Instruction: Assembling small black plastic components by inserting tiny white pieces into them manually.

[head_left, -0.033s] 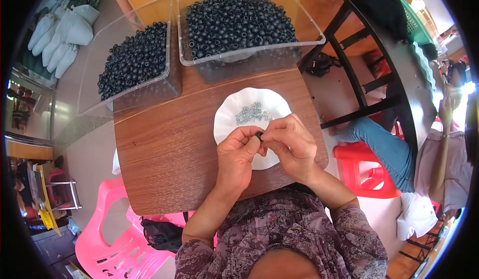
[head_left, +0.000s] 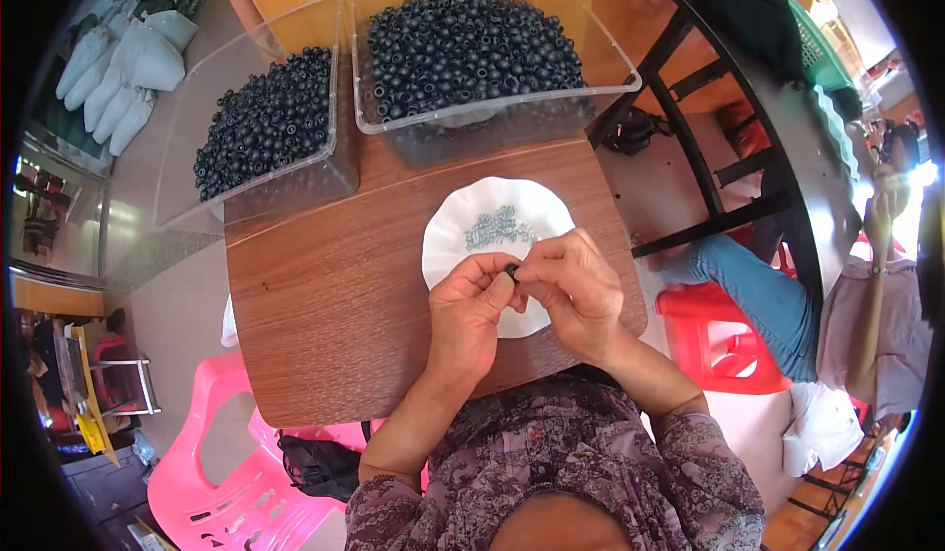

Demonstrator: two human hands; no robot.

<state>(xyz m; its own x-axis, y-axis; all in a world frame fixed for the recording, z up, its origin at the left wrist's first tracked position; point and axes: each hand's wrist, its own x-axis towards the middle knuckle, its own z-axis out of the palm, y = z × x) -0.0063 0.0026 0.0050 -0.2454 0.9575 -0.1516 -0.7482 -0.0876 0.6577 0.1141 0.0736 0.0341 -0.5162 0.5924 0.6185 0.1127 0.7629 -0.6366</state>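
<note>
My left hand (head_left: 468, 307) is closed, pinching a small black bead-like piece (head_left: 511, 270) with a hole in it between thumb and fingertips. My right hand (head_left: 574, 288) comes in from the other side, its thumb and fingers pressed together against the same piece. Whether the right fingertips hold some smaller part is hidden. Both hands are over the near part of a white wavy-rimmed plate (head_left: 445, 221). A heap of tiny silvery-grey pieces (head_left: 499, 227) lies on the plate just beyond my fingers, too small to make out exactly.
On the wooden table (head_left: 325, 324), a large clear bin (head_left: 472, 123) and another clear bin (head_left: 295, 172) hold heaps of black bead-like pieces. A pink chair (head_left: 212, 453) stands at the left. To the right are a red stool (head_left: 724, 339), a seated person (head_left: 753, 290) and a dark table (head_left: 822, 187).
</note>
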